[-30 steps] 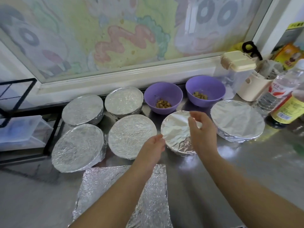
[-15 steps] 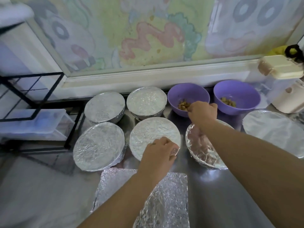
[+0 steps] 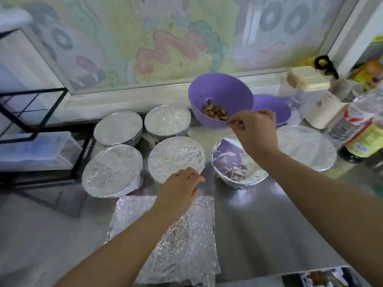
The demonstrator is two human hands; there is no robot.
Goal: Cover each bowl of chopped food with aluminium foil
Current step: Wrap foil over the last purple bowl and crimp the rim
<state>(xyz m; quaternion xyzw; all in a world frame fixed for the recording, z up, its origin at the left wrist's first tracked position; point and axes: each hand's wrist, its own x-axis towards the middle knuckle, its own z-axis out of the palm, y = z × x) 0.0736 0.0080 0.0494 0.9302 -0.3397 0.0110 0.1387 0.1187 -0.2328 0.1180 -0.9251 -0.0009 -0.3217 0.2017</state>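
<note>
From my remote seat I see my right hand [image 3: 256,129] reaching over the foil-topped bowls, its fingers and thumb pinching the near rim of a purple bowl [image 3: 219,94]. That bowl is tipped steeply toward me, so its far rim stands high and the brown chopped food [image 3: 215,113] has slid down to the low side, just beside my fingertips. I cannot tell whether its base touches the desk [image 3: 269,224]. A second purple bowl [image 3: 275,109], uncovered, sits just behind my right hand at the back. My left hand [image 3: 181,190] hangs over the far edge of a loose foil sheet [image 3: 170,251] lying flat on the desk in front of me. Its fingers are loosely bent and hold nothing, their tips near the front middle covered bowl [image 3: 176,157]. Five more covered bowls stand around it: back left [image 3: 118,128], back middle [image 3: 167,122], front left [image 3: 113,170], one under my right forearm [image 3: 230,164] whose foil mirrors purple, and one at the far right [image 3: 308,151]. To the right stand a cream container [image 3: 310,94], a clear bottle [image 3: 350,125] and a yellow-labelled bottle [image 3: 366,141]. At the left are a black wire rack [image 3: 33,112] and a clear plastic box [image 3: 35,150].
</note>
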